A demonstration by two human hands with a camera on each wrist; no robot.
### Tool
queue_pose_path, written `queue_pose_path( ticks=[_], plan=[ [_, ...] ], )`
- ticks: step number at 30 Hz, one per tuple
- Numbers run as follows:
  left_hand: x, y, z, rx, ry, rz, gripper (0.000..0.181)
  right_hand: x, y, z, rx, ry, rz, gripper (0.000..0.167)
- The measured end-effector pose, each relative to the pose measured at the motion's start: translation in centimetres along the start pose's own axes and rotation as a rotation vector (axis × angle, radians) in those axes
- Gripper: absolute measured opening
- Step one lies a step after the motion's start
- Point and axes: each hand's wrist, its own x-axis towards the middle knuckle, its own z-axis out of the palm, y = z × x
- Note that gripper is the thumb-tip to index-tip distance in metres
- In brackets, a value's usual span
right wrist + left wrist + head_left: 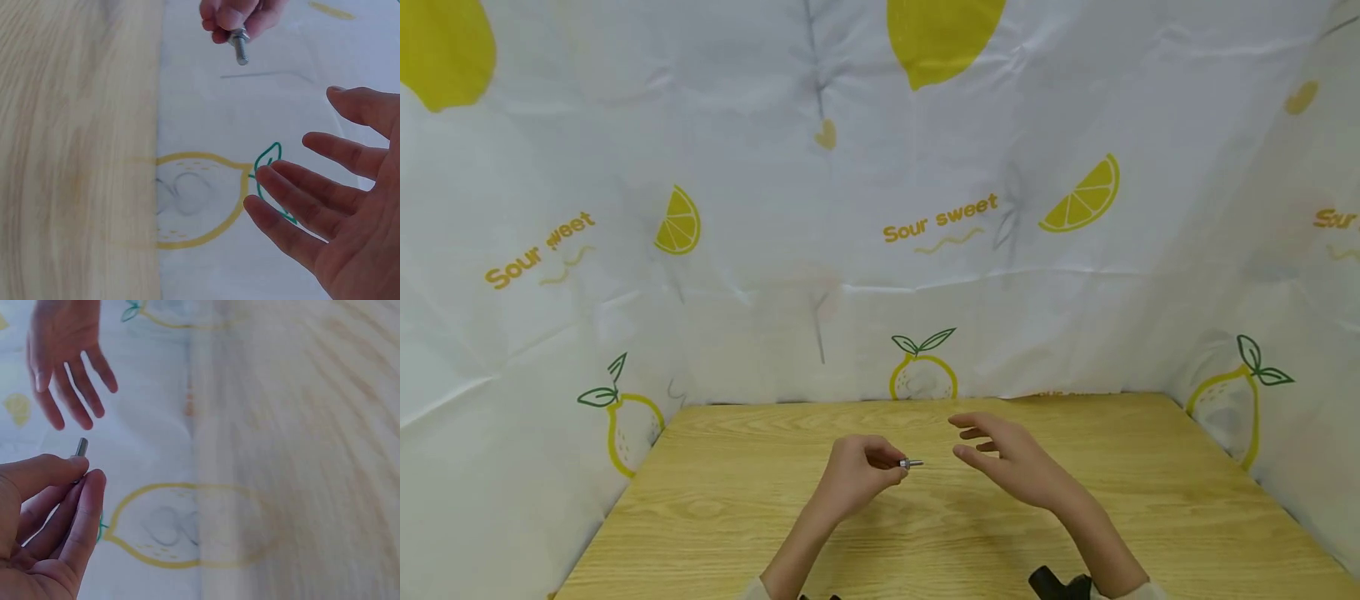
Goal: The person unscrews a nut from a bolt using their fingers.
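Note:
A small silver bolt (241, 53) is pinched between the thumb and fingertips of my left hand (859, 475), its threaded end pointing toward the right hand. The right wrist view shows a wider metal collar, perhaps a nut or washer, around the bolt by the fingertips; the rest of it is hidden in the grip. My right hand (1011, 462) hovers to the right of the bolt, apart from it, holding nothing. Its fingers (312, 187) are spread and slightly bent. In the left wrist view, the bolt's plain-looking tip (82, 447) stands out above the left thumb.
Both hands are over a light wooden table (715, 500). A white sheet (760, 208) printed with lemons and lettering hangs behind it and along both sides. A black object (1060, 583), apparently the wrist camera, sits by the right wrist.

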Motion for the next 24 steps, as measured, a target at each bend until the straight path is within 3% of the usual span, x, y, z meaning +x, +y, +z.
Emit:
queue_pose_path(
  ticks=[4, 11, 20, 24],
  plan=[
    [0.1, 1.1, -0.5, -0.064, 0.042, 0.018, 0.006, 0.8, -0.7, 0.1, 0.047, 0.019, -0.002, 0.043],
    [0.6, 2.8, -0.7, -0.108, 0.047, 0.095, 0.007, 2.4, -1.6, 0.9, 0.11, 0.025, -0.035, 0.034],
    [0.4, 3.6, -1.0, -0.152, 0.044, 0.165, 0.007, 3.3, -2.1, 1.8, 0.238, -0.054, -0.043, 0.02],
    [0.3, 3.6, -0.9, -0.136, 0.063, 0.246, 0.007, 3.4, -2.1, 1.9, 0.333, -0.088, -0.059, 0.021]
  ],
)
